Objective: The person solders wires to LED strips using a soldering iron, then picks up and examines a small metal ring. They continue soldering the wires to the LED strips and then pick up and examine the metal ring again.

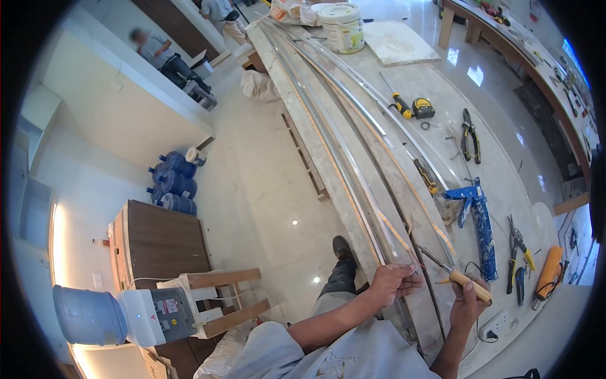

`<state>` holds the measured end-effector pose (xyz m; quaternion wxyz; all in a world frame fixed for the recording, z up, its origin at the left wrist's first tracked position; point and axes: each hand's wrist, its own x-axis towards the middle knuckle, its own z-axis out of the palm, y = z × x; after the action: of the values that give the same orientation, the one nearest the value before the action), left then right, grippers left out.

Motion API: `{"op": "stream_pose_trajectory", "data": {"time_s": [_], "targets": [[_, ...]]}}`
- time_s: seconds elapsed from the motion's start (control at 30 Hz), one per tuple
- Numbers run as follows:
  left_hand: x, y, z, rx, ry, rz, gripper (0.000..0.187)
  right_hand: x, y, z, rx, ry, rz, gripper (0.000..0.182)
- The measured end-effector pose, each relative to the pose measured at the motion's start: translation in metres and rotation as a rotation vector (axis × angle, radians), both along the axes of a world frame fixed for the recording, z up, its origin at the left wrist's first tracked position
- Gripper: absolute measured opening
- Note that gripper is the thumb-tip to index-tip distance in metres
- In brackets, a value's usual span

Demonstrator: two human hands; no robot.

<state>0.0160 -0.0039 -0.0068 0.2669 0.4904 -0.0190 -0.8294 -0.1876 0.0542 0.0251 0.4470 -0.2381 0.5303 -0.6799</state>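
Note:
My right hand (pixel 467 303) is wrapped round the wooden handle of a soldering iron (pixel 472 285), whose metal shaft points up and left over the bench. To its left my left hand (pixel 396 284) is pinched near the end of a thin red wire (pixel 420 259); what lies between the fingertips is too small to make out. Long metal strips (pixel 353 161) with orange-lit LED tape (pixel 394 230) run along the bench (pixel 467 107) and end close to both hands.
A blue caulking gun (pixel 483 234), pliers (pixel 470 136), a screwdriver (pixel 402 105), a tape measure (pixel 423 108), an orange tool (pixel 549 271) and a power strip (pixel 495 325) lie on the bench. A bucket (pixel 343 28) stands far back. Two people are in the background, upper left.

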Motion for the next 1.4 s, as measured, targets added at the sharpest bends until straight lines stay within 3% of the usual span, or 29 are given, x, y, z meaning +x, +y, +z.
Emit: {"op": "stream_pose_trajectory", "data": {"time_s": [1.4], "targets": [[-0.0010,0.0014,-0.0017,0.000,-0.007,0.015,0.029,0.0006,0.0031,0.0020,-0.013,-0.019,-0.004,0.027]]}}
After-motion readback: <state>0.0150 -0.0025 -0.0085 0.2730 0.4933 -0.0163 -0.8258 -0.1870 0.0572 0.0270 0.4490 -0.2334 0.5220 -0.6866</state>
